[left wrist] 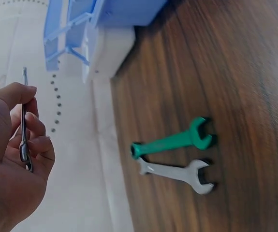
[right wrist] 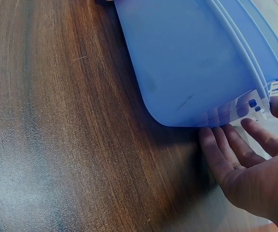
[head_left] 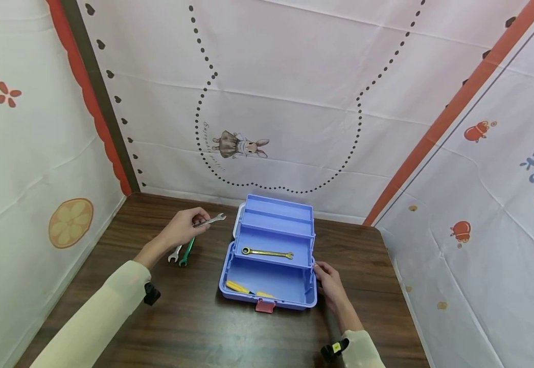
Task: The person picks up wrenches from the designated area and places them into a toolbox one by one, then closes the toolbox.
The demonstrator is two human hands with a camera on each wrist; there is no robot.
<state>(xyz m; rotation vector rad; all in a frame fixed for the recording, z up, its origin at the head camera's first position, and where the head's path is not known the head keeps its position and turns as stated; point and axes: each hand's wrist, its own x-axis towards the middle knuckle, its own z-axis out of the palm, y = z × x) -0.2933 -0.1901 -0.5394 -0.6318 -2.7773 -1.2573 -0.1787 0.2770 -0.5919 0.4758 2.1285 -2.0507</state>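
Observation:
My left hand (head_left: 185,226) pinches a silver wrench (head_left: 212,220) in the air left of the toolbox; the left wrist view shows this wrench (left wrist: 24,121) between thumb and fingers. Below that hand, a green wrench (left wrist: 170,143) and another silver wrench (left wrist: 177,174) lie side by side on the table. The blue toolbox (head_left: 310,301) stands with its lid and tray raised. A yellowish metal wrench (head_left: 267,253) lies in the tray. My right hand (head_left: 332,286) rests against the box's right side, its fairly straight fingers (right wrist: 216,150) touching the wall.
Two yellow-handled tools (head_left: 238,287) lie in the bottom of the box, their far parts partly hidden. A red latch (head_left: 265,306) hangs at its front. The brown wooden table (head_left: 193,317) is bordered by white printed cloth (head_left: 285,128) at the back and sides.

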